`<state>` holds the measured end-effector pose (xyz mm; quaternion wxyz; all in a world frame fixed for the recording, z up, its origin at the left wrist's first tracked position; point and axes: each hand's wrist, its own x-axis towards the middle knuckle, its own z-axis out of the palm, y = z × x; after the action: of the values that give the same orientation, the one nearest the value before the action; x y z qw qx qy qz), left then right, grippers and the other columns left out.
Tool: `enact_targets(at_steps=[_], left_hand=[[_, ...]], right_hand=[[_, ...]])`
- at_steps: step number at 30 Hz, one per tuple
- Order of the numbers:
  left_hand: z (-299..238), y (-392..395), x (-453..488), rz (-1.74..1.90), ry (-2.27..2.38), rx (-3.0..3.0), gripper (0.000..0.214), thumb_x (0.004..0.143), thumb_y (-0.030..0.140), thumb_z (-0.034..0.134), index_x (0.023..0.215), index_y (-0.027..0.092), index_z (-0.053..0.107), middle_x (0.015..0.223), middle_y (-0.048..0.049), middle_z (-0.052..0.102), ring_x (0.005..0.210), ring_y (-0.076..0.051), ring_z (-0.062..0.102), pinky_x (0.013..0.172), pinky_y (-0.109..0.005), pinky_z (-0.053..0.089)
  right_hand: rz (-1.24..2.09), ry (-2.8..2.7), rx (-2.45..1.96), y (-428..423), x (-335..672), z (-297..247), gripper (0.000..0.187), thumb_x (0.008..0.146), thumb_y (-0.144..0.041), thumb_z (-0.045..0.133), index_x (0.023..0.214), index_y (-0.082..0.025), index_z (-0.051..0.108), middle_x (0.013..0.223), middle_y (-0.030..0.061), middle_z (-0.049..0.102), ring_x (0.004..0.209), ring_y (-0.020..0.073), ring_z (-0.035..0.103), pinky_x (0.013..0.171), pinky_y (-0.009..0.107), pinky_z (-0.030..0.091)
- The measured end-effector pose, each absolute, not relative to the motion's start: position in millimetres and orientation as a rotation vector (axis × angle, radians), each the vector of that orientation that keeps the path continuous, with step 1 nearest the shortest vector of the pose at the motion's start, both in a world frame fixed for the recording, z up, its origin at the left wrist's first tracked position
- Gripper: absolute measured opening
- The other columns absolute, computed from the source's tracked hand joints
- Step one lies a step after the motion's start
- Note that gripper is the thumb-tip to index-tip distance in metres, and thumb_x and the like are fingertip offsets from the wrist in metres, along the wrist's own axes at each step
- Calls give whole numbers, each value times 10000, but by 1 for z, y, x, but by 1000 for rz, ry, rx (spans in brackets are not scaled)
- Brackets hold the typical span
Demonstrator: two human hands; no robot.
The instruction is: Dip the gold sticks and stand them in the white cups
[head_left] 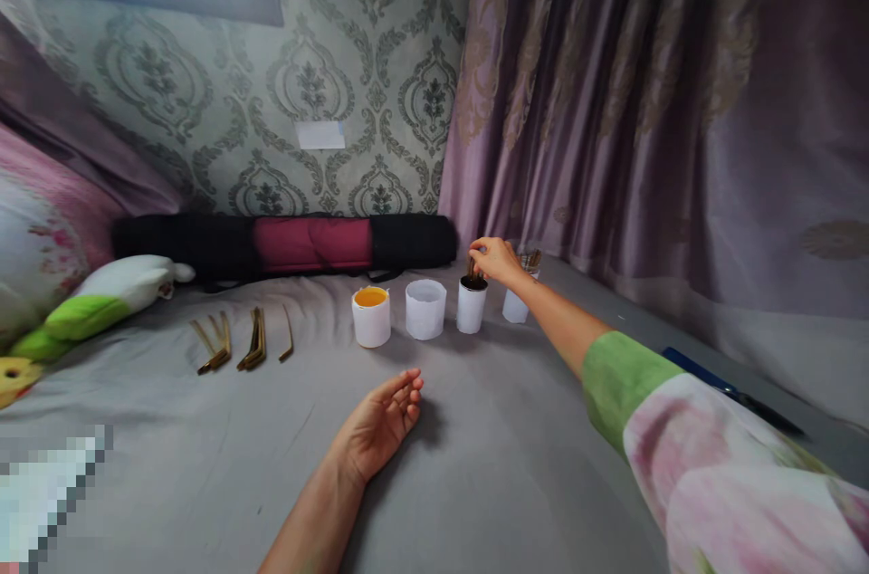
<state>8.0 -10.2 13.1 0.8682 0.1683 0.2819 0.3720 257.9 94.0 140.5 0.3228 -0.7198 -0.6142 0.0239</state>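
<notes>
My right hand [497, 261] reaches over a white cup [471, 313] with a dark inside. Its fingers are pinched on thin brown sticks [471, 270] at the cup's mouth; how many it grips is hidden. Beyond my right wrist, another white cup [514, 306] holds several thin sticks [533, 260]. My left hand [384, 422] rests palm up on the grey sheet, its fingers loosely curled with nothing in them. In front of it stand a white cup with an orange inside [371, 326] and a plain white container [425, 313].
Bent brownish-gold sticks lie at the left: one bundle [215, 348], a second bundle [254, 340] and a single stick [288, 334]. A black and maroon roll [312, 243] lies along the wall. There are a plush toy [101, 298] at left and a dark blue object [730, 388] at right.
</notes>
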Motion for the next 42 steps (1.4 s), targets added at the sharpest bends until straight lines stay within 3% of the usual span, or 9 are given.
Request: enact_targets(at_steps=[18,28,42], left_hand=[[14,-10,8,786,595,358,152,721,103,573,872,97,561,751,-48,595,579,-65,553,500,-157,459],[15,-11,7,789,595,351,128,734,98,556,862,97,561,745,-51,599,573,-64,556,498,-158,461],[14,-11,7,802,588,360,170,715,106,582,883,90,565,758,-48,589,588,-68,549,509,-163,463]], right_hand=[[65,-1594,-1817,96,262,139,244,790,-301,470,966,-202,606,590,-17,647,375,65,518,482,176,411],[190,-1443,-1684,94,268,140,257,820,-278,413,960,-152,588,652,35,658,334,41,480,320,129,337],[367,-1217,-1529,51,264,133,252,815,-304,394,815,-119,564,703,63,615,404,39,489,306,120,313]])
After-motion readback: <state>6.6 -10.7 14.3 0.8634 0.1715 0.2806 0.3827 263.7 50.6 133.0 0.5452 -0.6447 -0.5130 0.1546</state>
